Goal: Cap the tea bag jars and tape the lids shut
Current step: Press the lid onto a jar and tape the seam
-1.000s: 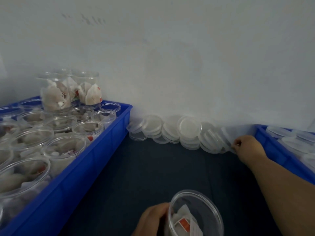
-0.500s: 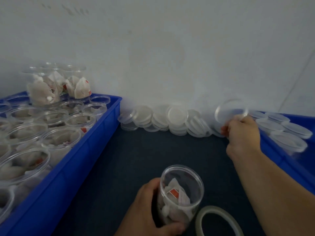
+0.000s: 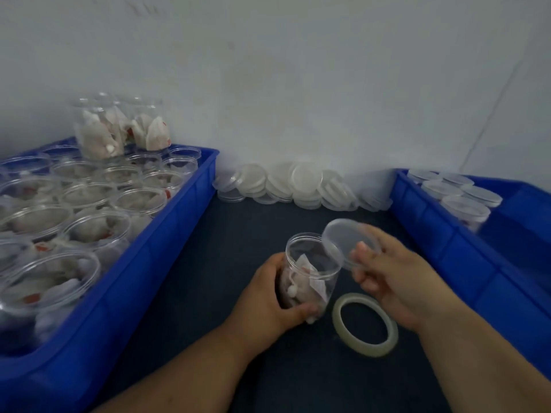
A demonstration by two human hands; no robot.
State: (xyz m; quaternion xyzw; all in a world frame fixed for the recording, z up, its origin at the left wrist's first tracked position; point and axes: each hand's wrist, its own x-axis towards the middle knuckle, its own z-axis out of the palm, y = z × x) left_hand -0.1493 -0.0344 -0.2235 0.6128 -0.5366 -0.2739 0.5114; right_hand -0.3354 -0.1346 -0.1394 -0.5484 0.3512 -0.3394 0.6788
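Along the left, a deep blue plastic crate (image 3: 179, 234) packed with open clear plastic jars of tea bags (image 3: 98, 231), plus a few filled jars stacked on top at its far corner (image 3: 119, 129). Against the far wall, between the crates, a loose heap of clear round lids (image 3: 298, 186). On the right, a second blue plastic crate (image 3: 447, 234) with capped jars (image 3: 465, 204) at its far end. Near right, flat just beside the held jar, a roll of clear tape (image 3: 366, 350), untouched.

Underneath, a dark blue-grey table mat (image 3: 208, 278); behind, a plain white wall (image 3: 298, 84).

Left hand (image 3: 268, 302) wrapped round the lower body of a clear cylindrical jar of tea bags (image 3: 313, 272), held near centre between the crates and tilted, open mouth up. Right hand (image 3: 396, 278) pinching a clear round plastic lid (image 3: 346, 239) by its near edge between thumb and fingertips — lid tipped, its left edge just over the jar's rim, not seated. Both forearms reaching in from the near edge.
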